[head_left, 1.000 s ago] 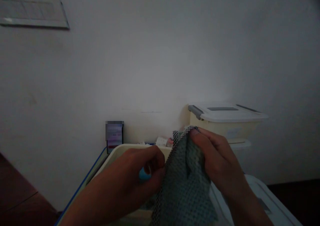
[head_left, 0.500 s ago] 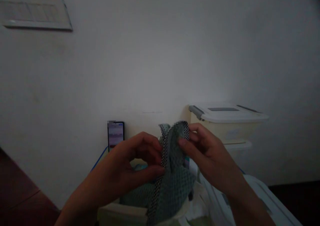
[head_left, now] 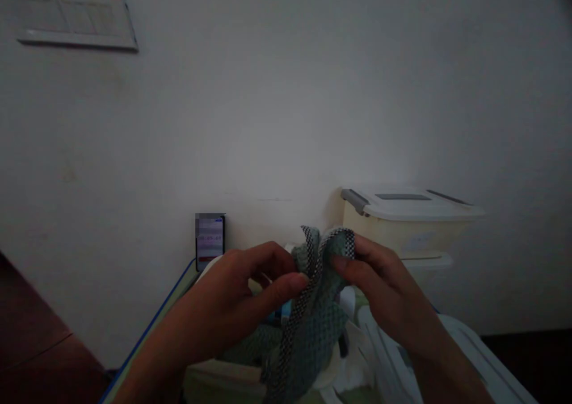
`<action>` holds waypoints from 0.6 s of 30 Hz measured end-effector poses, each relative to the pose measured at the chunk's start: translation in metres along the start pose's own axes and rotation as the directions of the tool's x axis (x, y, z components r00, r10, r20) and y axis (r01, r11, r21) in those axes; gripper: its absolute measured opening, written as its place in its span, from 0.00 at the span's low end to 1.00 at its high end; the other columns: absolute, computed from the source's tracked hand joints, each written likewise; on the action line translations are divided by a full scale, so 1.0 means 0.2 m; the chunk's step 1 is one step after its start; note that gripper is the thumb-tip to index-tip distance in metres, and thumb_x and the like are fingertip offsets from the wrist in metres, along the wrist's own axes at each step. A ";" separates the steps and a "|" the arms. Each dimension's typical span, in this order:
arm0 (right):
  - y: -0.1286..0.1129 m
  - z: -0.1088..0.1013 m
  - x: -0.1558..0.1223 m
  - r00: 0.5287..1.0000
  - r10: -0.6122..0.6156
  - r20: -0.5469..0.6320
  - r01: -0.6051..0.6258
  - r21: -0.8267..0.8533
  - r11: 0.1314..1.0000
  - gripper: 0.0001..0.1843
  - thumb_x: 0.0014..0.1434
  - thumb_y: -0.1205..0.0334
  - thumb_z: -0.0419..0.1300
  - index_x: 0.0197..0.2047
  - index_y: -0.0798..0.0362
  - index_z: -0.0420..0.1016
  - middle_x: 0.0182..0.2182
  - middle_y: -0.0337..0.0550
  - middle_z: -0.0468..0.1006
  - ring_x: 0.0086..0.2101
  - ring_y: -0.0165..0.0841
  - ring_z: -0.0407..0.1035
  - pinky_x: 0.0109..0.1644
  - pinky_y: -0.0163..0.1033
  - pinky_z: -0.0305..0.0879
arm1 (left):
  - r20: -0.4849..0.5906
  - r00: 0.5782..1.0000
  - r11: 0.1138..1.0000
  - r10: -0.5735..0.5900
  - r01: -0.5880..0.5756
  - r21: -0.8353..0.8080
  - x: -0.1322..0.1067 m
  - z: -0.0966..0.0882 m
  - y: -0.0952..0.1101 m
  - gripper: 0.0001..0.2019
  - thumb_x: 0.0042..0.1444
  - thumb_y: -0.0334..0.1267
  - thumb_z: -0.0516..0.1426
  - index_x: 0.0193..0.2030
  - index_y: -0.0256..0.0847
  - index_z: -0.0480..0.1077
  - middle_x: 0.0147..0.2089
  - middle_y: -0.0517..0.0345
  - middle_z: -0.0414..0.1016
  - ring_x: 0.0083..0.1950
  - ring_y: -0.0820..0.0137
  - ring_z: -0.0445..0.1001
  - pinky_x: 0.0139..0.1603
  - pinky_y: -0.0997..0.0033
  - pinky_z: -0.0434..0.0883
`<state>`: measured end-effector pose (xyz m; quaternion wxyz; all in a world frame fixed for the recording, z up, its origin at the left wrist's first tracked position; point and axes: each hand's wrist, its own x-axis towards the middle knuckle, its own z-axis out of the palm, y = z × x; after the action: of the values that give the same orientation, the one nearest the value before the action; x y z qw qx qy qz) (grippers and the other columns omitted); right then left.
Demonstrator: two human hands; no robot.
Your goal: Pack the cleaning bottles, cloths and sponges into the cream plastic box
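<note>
A green knitted cloth (head_left: 315, 326) with a black-and-white checked edge hangs between my two hands. My left hand (head_left: 243, 294) pinches its left fold between thumb and fingers. My right hand (head_left: 379, 285) grips the top right fold at the checked edge. The cloth's lower end drops toward a cream bin (head_left: 223, 375) below, where more green and white fabric lies.
A phone (head_left: 210, 238) with a lit screen leans against the white wall. A cream storage box with a white lid (head_left: 404, 213) stands at the right, stacked on another. A white lid (head_left: 469, 356) lies low right. A vent (head_left: 74, 16) sits high on the wall. Dark floor lies at the lower left.
Both hands have kept hold of the cloth and shifted slightly right, gathering its top edge closer together. The view has drifted a little.
</note>
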<state>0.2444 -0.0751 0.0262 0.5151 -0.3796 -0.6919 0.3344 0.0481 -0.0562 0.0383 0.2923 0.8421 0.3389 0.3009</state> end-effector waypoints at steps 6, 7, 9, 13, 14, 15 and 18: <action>0.00 0.00 -0.01 0.994 -0.042 0.104 0.049 -0.066 0.997 0.10 0.62 0.61 0.51 0.32 0.51 0.72 0.27 0.36 0.70 0.30 0.30 0.63 0.33 0.35 0.61 | -0.026 1.000 0.994 -0.010 0.013 0.107 -0.01 0.02 0.02 0.10 0.59 0.45 0.53 0.35 0.42 0.69 0.34 0.62 0.76 0.35 0.73 0.74 0.34 0.75 0.68; 0.00 0.01 -0.01 0.992 -0.046 0.119 0.058 -0.096 0.994 0.10 0.62 0.62 0.51 0.31 0.51 0.70 0.27 0.36 0.69 0.30 0.30 0.62 0.33 0.36 0.61 | -0.031 0.999 0.991 -0.015 0.019 0.132 -0.01 0.02 0.02 0.09 0.59 0.44 0.53 0.35 0.42 0.68 0.33 0.62 0.76 0.34 0.73 0.74 0.33 0.75 0.67; -0.01 0.02 -0.02 0.989 -0.051 0.140 0.076 -0.180 0.981 0.09 0.62 0.63 0.51 0.31 0.52 0.68 0.27 0.37 0.68 0.30 0.30 0.62 0.33 0.36 0.60 | -0.055 0.998 0.984 -0.021 0.031 0.177 -0.01 0.02 0.01 0.08 0.58 0.43 0.53 0.34 0.42 0.67 0.31 0.63 0.75 0.32 0.73 0.74 0.32 0.75 0.67; -0.02 0.05 -0.04 0.982 -0.095 0.162 0.151 -0.377 0.914 0.05 0.61 0.67 0.51 0.34 0.52 0.66 0.29 0.38 0.70 0.31 0.31 0.62 0.36 0.38 0.57 | -0.135 0.990 0.967 -0.038 0.071 0.243 0.00 0.04 0.00 0.05 0.57 0.40 0.53 0.33 0.42 0.65 0.30 0.62 0.75 0.30 0.72 0.74 0.30 0.74 0.67; -0.03 0.06 -0.05 0.980 -0.106 0.167 0.166 -0.410 0.897 0.05 0.61 0.67 0.50 0.35 0.52 0.65 0.30 0.38 0.70 0.32 0.31 0.62 0.37 0.39 0.57 | -0.146 0.989 0.966 -0.034 0.070 0.251 0.00 0.05 -0.01 0.05 0.57 0.40 0.53 0.34 0.42 0.64 0.31 0.62 0.75 0.30 0.71 0.74 0.30 0.74 0.67; -0.03 0.06 -0.05 0.979 -0.110 0.171 0.175 -0.430 0.886 0.04 0.61 0.67 0.50 0.35 0.52 0.65 0.30 0.38 0.70 0.32 0.31 0.63 0.38 0.39 0.56 | -0.150 0.988 0.965 -0.028 0.066 0.254 0.00 0.05 -0.01 0.05 0.57 0.40 0.53 0.35 0.42 0.64 0.32 0.61 0.75 0.30 0.71 0.74 0.30 0.74 0.67; -0.04 0.05 -0.05 0.978 -0.108 0.178 0.178 -0.445 0.878 0.04 0.62 0.67 0.51 0.36 0.51 0.64 0.31 0.38 0.71 0.32 0.31 0.63 0.38 0.39 0.56 | -0.134 0.991 0.970 -0.021 0.053 0.236 0.01 0.05 -0.01 0.05 0.57 0.40 0.53 0.36 0.42 0.65 0.33 0.61 0.76 0.31 0.71 0.74 0.30 0.74 0.68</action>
<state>0.2362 -0.0884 0.0251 0.3817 -0.4125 -0.8135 0.1497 0.0559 -0.0567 0.0314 0.1715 0.8431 0.4067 0.3071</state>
